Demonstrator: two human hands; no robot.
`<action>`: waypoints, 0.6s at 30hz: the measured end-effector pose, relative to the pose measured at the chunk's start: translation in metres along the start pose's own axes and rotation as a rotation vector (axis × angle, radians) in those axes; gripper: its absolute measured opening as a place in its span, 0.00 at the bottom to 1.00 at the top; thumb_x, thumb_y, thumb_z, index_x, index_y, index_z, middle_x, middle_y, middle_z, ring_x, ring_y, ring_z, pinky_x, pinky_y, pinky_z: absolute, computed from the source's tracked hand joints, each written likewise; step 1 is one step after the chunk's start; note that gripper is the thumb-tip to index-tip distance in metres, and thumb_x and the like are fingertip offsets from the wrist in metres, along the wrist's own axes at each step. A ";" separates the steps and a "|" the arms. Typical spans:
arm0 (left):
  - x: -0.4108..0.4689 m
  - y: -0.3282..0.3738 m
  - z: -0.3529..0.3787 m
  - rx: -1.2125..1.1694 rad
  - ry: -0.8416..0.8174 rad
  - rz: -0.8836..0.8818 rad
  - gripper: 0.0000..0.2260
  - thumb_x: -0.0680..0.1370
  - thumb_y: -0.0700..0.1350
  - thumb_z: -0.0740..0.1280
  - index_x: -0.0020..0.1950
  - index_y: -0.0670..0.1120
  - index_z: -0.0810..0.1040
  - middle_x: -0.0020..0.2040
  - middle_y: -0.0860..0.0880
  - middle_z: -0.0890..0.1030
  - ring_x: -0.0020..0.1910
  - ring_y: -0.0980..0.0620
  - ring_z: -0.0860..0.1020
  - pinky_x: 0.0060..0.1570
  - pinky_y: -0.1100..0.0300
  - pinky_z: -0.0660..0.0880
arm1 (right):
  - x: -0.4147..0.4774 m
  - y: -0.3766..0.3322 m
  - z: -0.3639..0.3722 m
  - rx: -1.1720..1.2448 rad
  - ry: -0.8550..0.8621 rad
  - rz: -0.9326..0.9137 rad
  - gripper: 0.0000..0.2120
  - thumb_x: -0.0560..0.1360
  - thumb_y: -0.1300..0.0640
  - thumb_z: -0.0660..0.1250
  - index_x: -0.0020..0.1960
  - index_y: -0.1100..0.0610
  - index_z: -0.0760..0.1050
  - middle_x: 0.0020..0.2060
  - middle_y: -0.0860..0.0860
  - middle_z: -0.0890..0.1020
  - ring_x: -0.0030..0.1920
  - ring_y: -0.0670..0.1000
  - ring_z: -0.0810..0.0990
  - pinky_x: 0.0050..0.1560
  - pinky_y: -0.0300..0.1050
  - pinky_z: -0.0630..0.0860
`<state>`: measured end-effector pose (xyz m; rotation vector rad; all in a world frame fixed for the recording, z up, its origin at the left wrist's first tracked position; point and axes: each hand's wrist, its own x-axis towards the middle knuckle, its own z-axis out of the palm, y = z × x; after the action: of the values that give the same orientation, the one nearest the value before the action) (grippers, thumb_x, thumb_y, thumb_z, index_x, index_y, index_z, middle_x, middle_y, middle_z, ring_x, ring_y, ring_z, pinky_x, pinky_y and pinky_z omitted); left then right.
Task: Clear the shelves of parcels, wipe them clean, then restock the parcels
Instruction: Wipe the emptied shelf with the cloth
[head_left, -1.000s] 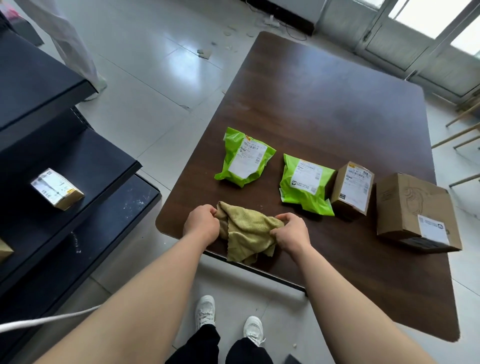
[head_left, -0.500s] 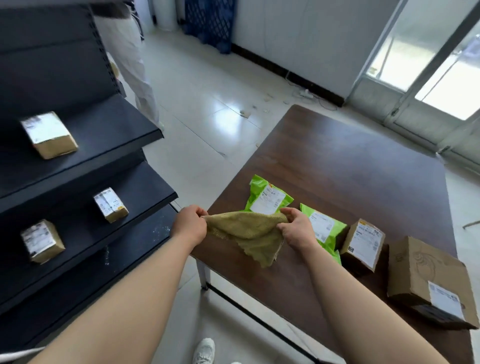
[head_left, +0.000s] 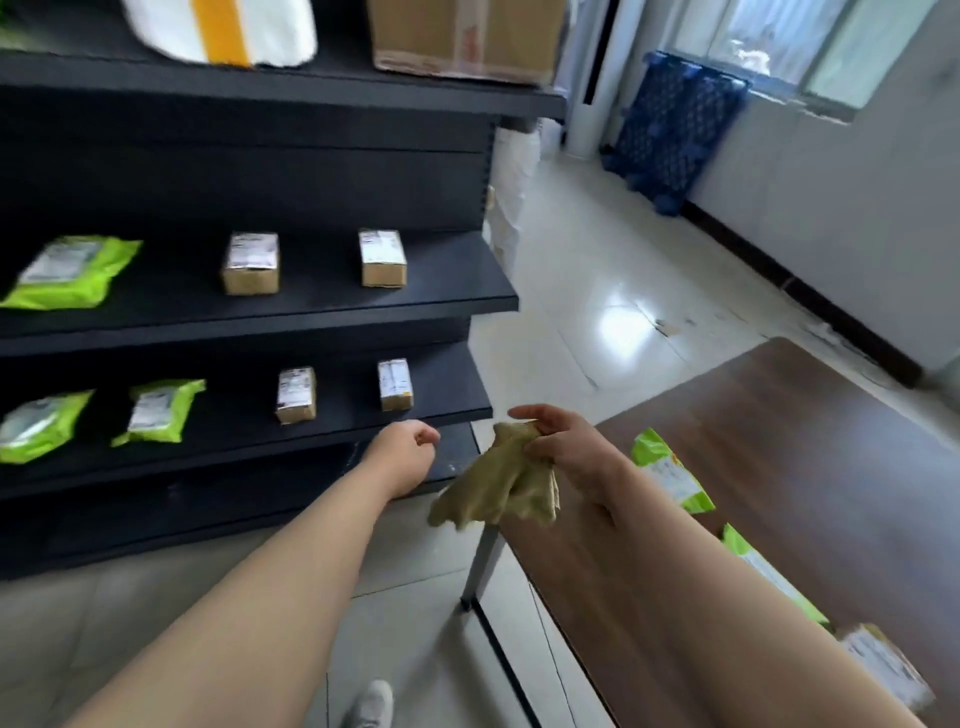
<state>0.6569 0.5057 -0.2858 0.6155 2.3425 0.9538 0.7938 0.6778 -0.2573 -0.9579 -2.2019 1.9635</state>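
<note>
My right hand (head_left: 566, 447) grips an olive-yellow cloth (head_left: 498, 483) that hangs down beside the table corner. My left hand (head_left: 405, 452) is loosely curled with nothing in it, reaching toward the front edge of the black shelf unit (head_left: 457, 304). One shelf holds a green mailer (head_left: 70, 270) and two small cardboard boxes (head_left: 252, 262) (head_left: 383, 258). The shelf below holds two green mailers (head_left: 161, 410) (head_left: 36, 423) and two small boxes (head_left: 296, 394) (head_left: 396, 384). More green mailers (head_left: 670, 475) lie on the brown table (head_left: 831, 467) at right.
The top shelf carries a white and yellow parcel (head_left: 223, 28) and a large cardboard box (head_left: 467, 36). A person in white trousers (head_left: 509, 197) stands behind the shelf end. A blue pallet (head_left: 675, 124) leans on the far wall. Tiled floor lies between shelf and table.
My left hand has let go of the cloth, which now hangs from my right hand alone. My view has turned left from the table toward the shelves.
</note>
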 end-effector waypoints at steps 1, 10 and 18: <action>-0.006 -0.006 -0.009 -0.029 0.002 0.010 0.15 0.79 0.39 0.59 0.63 0.49 0.77 0.60 0.47 0.78 0.56 0.48 0.76 0.53 0.59 0.73 | 0.001 -0.009 0.012 -0.017 -0.062 -0.013 0.24 0.71 0.77 0.59 0.61 0.58 0.76 0.47 0.57 0.81 0.46 0.53 0.79 0.52 0.46 0.78; -0.039 -0.062 -0.067 -0.101 -0.115 0.025 0.13 0.75 0.44 0.72 0.58 0.52 0.78 0.58 0.48 0.78 0.60 0.50 0.75 0.63 0.54 0.71 | 0.011 -0.066 0.107 -0.140 -0.396 -0.073 0.25 0.72 0.81 0.56 0.61 0.61 0.74 0.49 0.59 0.78 0.48 0.55 0.78 0.54 0.49 0.75; -0.070 -0.133 -0.162 -0.128 0.132 -0.094 0.02 0.76 0.48 0.65 0.44 0.52 0.76 0.42 0.52 0.80 0.40 0.54 0.76 0.38 0.61 0.71 | 0.032 -0.102 0.206 -0.352 -0.395 -0.104 0.24 0.71 0.77 0.62 0.62 0.57 0.76 0.40 0.49 0.81 0.39 0.46 0.81 0.44 0.41 0.79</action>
<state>0.5814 0.2997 -0.2639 0.3998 2.3790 1.1209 0.6391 0.5095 -0.2168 -0.4874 -2.8140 1.8882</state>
